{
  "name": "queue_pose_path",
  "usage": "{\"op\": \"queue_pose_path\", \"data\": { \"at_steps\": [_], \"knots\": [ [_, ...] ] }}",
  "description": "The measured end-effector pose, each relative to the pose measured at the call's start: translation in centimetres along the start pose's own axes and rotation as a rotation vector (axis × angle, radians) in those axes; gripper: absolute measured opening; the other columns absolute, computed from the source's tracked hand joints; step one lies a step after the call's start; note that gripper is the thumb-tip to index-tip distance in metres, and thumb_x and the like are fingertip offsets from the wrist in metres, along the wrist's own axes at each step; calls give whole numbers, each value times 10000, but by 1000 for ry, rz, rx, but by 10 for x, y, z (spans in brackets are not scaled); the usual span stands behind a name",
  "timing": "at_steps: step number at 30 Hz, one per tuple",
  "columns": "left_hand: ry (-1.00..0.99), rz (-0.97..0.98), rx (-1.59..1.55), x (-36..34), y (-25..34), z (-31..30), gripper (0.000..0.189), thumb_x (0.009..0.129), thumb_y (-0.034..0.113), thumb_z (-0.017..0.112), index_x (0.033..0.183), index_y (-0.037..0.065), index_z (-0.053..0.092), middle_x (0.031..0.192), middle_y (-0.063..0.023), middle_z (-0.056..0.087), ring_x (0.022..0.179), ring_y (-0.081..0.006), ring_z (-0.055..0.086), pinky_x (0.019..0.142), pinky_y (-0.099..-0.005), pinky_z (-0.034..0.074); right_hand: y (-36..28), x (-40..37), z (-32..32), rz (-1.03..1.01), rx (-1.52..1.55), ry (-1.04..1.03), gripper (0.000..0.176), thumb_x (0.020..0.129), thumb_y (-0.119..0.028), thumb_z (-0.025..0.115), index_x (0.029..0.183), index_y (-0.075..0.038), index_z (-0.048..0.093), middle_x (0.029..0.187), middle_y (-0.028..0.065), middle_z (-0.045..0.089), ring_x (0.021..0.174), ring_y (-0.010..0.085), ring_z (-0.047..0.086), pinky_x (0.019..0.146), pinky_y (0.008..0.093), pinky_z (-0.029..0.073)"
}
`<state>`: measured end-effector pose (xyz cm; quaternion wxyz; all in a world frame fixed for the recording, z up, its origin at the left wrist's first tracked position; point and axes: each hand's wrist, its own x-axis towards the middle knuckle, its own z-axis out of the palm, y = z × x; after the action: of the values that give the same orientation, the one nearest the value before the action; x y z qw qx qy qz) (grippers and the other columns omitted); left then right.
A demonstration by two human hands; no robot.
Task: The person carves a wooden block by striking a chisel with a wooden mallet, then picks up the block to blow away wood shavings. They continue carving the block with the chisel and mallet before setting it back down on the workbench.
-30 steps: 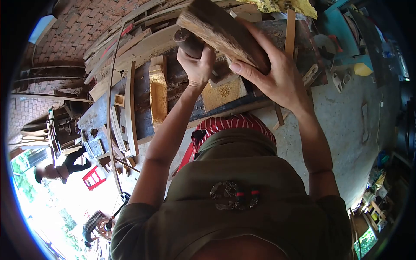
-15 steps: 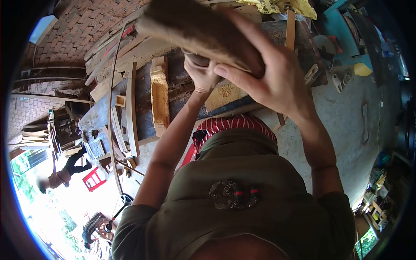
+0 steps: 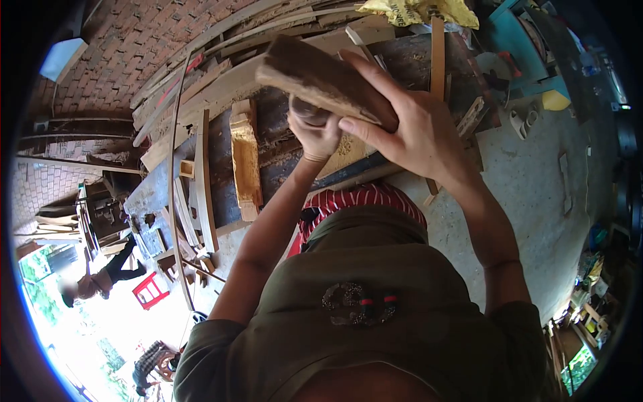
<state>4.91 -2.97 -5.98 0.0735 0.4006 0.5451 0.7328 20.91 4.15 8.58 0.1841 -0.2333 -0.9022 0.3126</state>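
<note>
A thick brown wooden block (image 3: 321,77), rough along its lower edge, is held up in front of me over the workbench. My right hand (image 3: 418,124) clasps its right end, thumb along the underside and fingers on the far side. Just below the block, my left hand (image 3: 315,137) is wrapped round a dark, round-ended piece (image 3: 308,112); I cannot tell what kind of thing it is. Under my forearms lies a hollowed wooden piece (image 3: 246,161) with a yellowish inside. Sawdust (image 3: 345,151) covers part of the bench near my left hand.
Long boards (image 3: 204,174) and planks lie across the dark workbench (image 3: 278,144). A yellow sack (image 3: 418,12) is at the far edge. Sandals (image 3: 524,124) sit on the concrete floor. A red stool (image 3: 151,290) and two people, one in a checked shirt (image 3: 149,358), are at the left.
Both hands and the block have come down, away from the camera and slightly right. The block looks smaller, and more of the bench behind it shows.
</note>
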Motion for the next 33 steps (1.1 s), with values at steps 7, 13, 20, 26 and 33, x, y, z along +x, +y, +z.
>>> {"op": "queue_pose_path", "data": {
  "at_steps": [7, 13, 20, 26, 33],
  "knots": [
    [137, -115, -141, 63, 10, -1, 95, 838, 13, 603, 872, 17, 515, 643, -78, 580, 477, -141, 554, 435, -274, 466, 35, -22, 12, 16, 85, 288, 703, 893, -426, 678, 1481, -156, 401, 1011, 224, 711, 909, 366, 711, 768, 418, 574],
    [-54, -204, -64, 82, 15, -14, 401, 891, 384, 738, 823, 37, 550, 619, -53, 585, 469, -143, 561, 437, -280, 455, 38, -37, 18, 95, 124, 266, 717, 887, -450, 678, 1483, -164, 399, 1059, 216, 705, 947, 372, 702, 803, 418, 574],
    [-148, -98, 49, 75, 21, -8, 407, 926, 420, 685, 871, 45, 536, 657, -36, 606, 528, -114, 574, 541, -258, 471, 45, -44, 22, 143, 119, 249, 740, 881, -472, 676, 1494, -182, 379, 1076, 214, 702, 941, 382, 703, 797, 428, 571],
    [-143, -135, -117, 93, 35, -3, 379, 947, 383, 650, 786, 51, 563, 601, -37, 551, 485, -132, 545, 447, -277, 443, 47, -44, 24, 148, 168, 255, 730, 881, -475, 676, 1488, -192, 385, 1063, 212, 705, 958, 385, 698, 805, 431, 567],
    [-301, -227, -134, 83, 24, 3, 344, 891, 337, 745, 775, 51, 594, 546, 18, 531, 449, -65, 495, 415, -229, 387, 45, -39, 22, 154, 143, 241, 714, 884, -468, 678, 1475, -176, 405, 1086, 205, 701, 965, 380, 697, 813, 426, 568]
  ]
}}
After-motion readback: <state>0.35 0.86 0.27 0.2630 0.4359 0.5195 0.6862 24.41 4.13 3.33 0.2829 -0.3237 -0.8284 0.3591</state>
